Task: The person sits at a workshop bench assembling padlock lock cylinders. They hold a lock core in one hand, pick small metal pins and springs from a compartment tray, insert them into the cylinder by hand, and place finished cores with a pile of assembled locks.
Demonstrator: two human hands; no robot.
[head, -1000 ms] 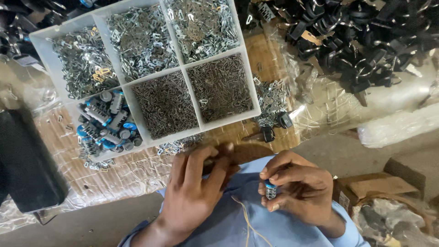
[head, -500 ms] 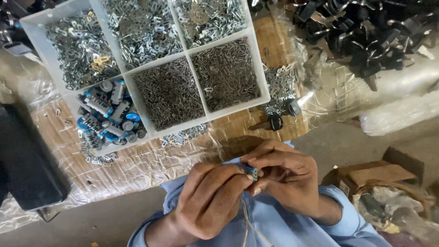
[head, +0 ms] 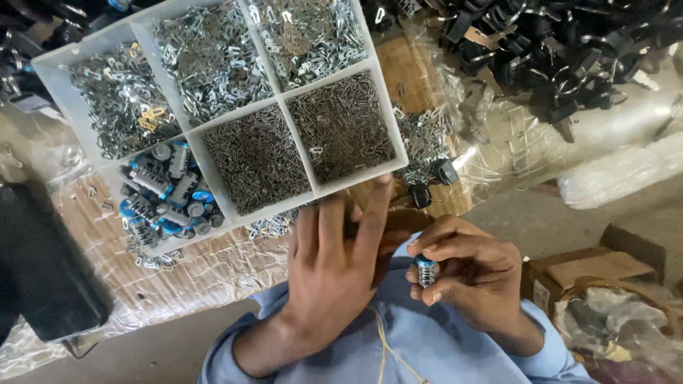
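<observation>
The table (head: 213,277) is wrapped in crinkled clear plastic over brown card, and most of it is taken up by a white tray (head: 50,67) split into compartments. The top three hold bright metal clips (head: 206,57), the two lower middle ones hold fine dark pins (head: 341,124), and the lower left one holds blue and silver barrels (head: 167,195). A heap of black parts (head: 541,50) lies beyond the tray to the right, and a cardboard box (head: 612,263) sits low on the right.

Half a second ago both hands were closed together at the chest over one small piece. Now they have parted. The left hand (head: 334,277) has gone up to the tray with fingers spread flat and empty, its fingertips (head: 380,188) at the tray's near edge just below the right pin compartment. It holds nothing that can be seen.

The right hand (head: 469,274) has stayed low over the blue shirt (head: 441,348), pinched shut on a barrel (head: 425,269), a small ribbed silver and blue cylinder held upright between thumb and fingers. So the barrel is now in one hand alone, well apart from the tray, while the free hand is nearest the pins
</observation>
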